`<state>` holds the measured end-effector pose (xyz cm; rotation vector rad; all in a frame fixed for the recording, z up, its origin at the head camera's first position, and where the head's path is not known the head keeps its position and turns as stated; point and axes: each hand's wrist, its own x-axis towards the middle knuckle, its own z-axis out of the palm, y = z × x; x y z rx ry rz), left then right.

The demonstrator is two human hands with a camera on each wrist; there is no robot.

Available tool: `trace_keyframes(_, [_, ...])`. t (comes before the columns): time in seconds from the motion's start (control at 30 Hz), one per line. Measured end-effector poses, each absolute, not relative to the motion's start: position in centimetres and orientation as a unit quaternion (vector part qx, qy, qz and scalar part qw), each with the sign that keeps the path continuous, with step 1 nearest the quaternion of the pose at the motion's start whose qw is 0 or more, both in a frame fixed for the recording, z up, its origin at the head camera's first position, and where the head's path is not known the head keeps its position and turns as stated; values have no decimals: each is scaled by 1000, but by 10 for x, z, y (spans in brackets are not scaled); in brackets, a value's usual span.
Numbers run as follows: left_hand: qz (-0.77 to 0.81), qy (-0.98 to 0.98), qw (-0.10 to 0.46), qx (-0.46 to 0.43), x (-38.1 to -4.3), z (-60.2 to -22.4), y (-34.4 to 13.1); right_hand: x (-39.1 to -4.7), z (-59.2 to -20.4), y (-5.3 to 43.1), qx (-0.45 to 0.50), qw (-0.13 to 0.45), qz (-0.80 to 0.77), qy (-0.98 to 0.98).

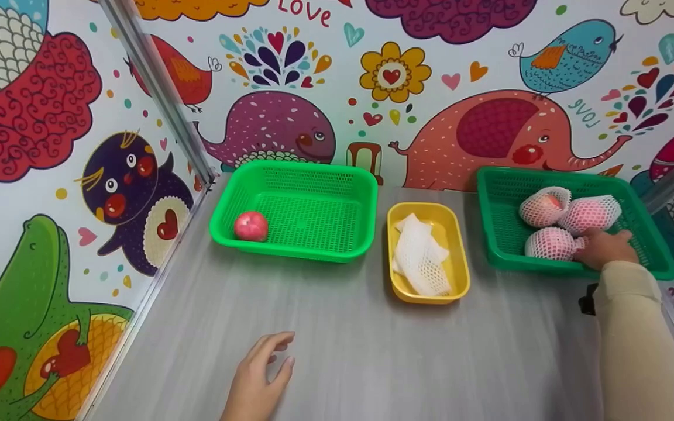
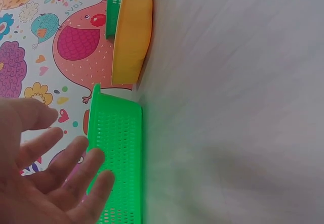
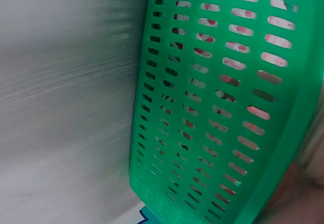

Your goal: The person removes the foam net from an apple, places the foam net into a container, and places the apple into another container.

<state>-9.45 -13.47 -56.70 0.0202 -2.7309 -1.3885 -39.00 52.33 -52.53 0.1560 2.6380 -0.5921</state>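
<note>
My right hand [image 1: 606, 248] reaches into the dark green basket [image 1: 492, 234], at the right end of a round pink fruit in white foam netting [image 1: 549, 244]. Its fingertips are hidden, so whether they pinch the netting is unclear. Two more netted fruits, one upper left [image 1: 542, 207] and one upper right [image 1: 591, 213], lie behind it. In the right wrist view the basket wall [image 3: 202, 97] covers most of the contents. My left hand [image 1: 261, 374] hovers over the table, fingers loosely bent and holding nothing. A bare pink-red fruit, like a peach [image 1: 251, 226], sits in the bright green basket [image 1: 293, 252].
Between the baskets stands a yellow tray [image 1: 430, 299] holding loose white foam nets [image 1: 419, 257]. All three containers are on a grey table [image 1: 337, 351]. Walls with cartoon animals [image 1: 278, 126] rise at the back and sides. A small black object [image 1: 588, 299] is partly behind the right sleeve.
</note>
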Motion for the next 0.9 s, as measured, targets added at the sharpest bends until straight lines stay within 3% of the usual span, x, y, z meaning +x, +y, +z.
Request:
trace_keyframes(0.57, [-461, -886, 56, -13, -90, -566, -138, -380, -513, 523, 80, 182, -201, 959])
trace_keyframes(0.9, [-475, -879, 44, -10, -89, -563, -137, -368, -508, 521, 95, 71, -195, 974])
